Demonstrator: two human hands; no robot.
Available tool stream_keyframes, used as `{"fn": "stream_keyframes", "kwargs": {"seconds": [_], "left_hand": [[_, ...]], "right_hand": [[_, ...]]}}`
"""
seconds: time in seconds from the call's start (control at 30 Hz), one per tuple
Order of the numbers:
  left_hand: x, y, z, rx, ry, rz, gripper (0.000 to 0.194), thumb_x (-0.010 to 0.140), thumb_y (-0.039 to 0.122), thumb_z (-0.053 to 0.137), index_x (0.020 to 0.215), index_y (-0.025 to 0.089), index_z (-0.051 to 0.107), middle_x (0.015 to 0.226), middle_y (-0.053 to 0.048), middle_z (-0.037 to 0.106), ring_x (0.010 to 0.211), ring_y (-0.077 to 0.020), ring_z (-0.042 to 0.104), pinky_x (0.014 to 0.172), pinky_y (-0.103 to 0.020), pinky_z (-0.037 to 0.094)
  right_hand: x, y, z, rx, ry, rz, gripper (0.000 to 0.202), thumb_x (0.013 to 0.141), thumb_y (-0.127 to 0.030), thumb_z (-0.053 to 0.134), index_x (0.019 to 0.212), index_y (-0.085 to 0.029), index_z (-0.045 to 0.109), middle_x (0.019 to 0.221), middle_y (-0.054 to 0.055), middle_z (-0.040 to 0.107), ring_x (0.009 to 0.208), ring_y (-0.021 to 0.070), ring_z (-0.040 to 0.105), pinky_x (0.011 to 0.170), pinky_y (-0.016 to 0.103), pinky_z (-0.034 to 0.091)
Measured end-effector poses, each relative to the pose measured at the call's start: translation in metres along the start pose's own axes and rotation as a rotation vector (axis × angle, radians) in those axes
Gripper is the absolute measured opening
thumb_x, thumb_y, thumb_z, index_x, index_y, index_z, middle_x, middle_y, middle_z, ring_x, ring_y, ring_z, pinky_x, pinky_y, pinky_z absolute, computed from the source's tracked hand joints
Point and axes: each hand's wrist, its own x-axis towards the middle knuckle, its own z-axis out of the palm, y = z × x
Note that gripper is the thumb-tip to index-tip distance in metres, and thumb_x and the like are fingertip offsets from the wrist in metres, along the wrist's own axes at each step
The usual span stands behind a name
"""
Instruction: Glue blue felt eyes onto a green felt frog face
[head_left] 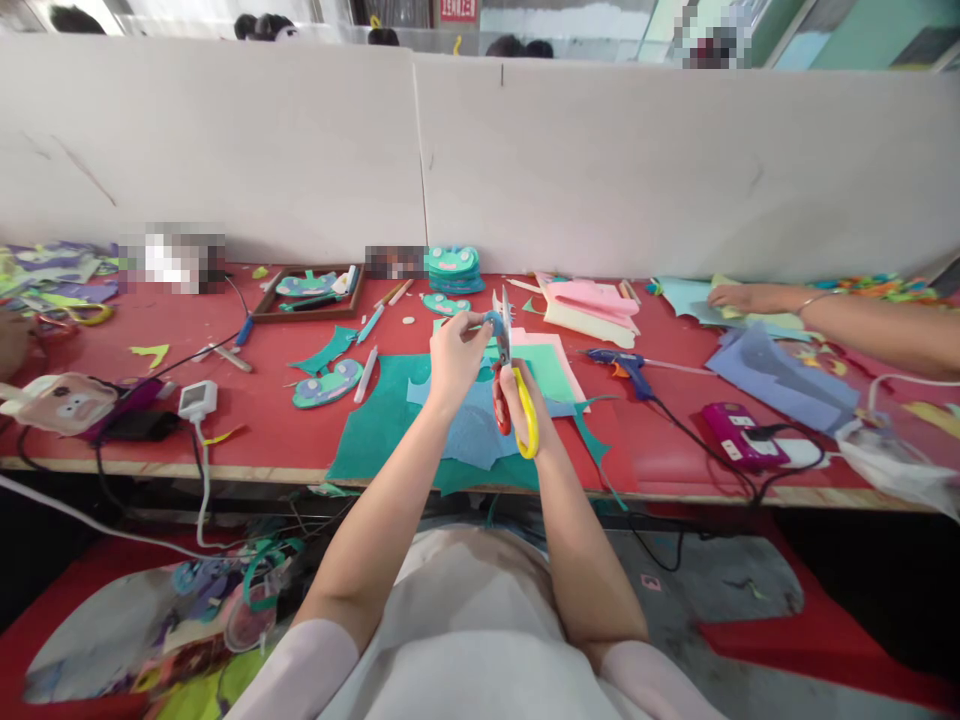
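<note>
Between the fingers of my left hand is a small blue felt piece, held up over the table. My right hand grips scissors with one yellow and one red handle; their blades point away from me, parted, right beside the blue piece. Beneath both hands lie a light blue felt sheet with an uneven edge and a larger dark teal sheet. Light green felt and pink sheets lie just behind my right hand. A green frog-like felt face rests left of the sheets.
A stack of green felt faces stands near the white partition. A brown tray holds pens at the back left. Right are pink felt, a blue glue gun, a purple power strip and another person's hand.
</note>
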Motion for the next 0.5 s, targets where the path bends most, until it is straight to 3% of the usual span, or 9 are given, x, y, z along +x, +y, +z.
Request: {"fn": "stream_keyframes", "kwargs": {"seconds": [0.3, 0.5], "left_hand": [[0.000, -0.003, 0.002, -0.036, -0.011, -0.011, 0.008, 0.077, 0.022, 0.056, 0.078, 0.016, 0.062, 0.078, -0.003, 0.067, 0.075, -0.0132, 0.063, 0.070, -0.024, 0.048], [0.001, -0.001, 0.001, -0.056, -0.018, -0.042, 0.007, 0.076, 0.020, 0.057, 0.077, 0.015, 0.062, 0.079, -0.003, 0.068, 0.076, -0.0130, 0.064, 0.070, -0.024, 0.048]], "right_hand": [[0.004, 0.011, -0.005, -0.087, -0.011, -0.028, 0.040, 0.082, -0.064, 0.040, 0.093, -0.025, 0.045, 0.059, -0.006, 0.044, 0.034, 0.0064, 0.039, 0.029, 0.022, 0.032], [0.000, 0.004, -0.001, -0.082, 0.051, -0.026, 0.041, 0.081, -0.064, 0.042, 0.090, -0.024, 0.047, 0.054, -0.007, 0.041, 0.031, 0.0056, 0.033, 0.028, 0.022, 0.029]]}}
